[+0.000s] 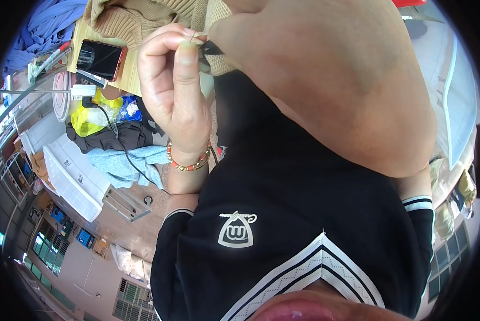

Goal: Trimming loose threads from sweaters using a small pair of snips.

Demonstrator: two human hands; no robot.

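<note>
My left hand (176, 88), with a beaded bracelet (189, 165) at its wrist, is closed in a pinch at the top of the picture. Thumb and forefinger press together on something too small to make out; a thin line shows by the thumb tip. Right beside them is a small dark pointed tip (212, 48), its kind unclear. Across the upper right, very close and blurred, spreads my right hand and forearm (331, 75), whose fingers cannot be made out. Beige ribbed knitwear (136, 24) lies behind the left fingers and runs on under the right hand.
A phone (101, 60) lies on the pale wooden tabletop (128, 72) at left. Below it are a white plug adapter (83, 92) with a black cable, a yellow bag (85, 120) and a light blue cloth (125, 163). Blue fabric (50, 27) is heaped at the far left.
</note>
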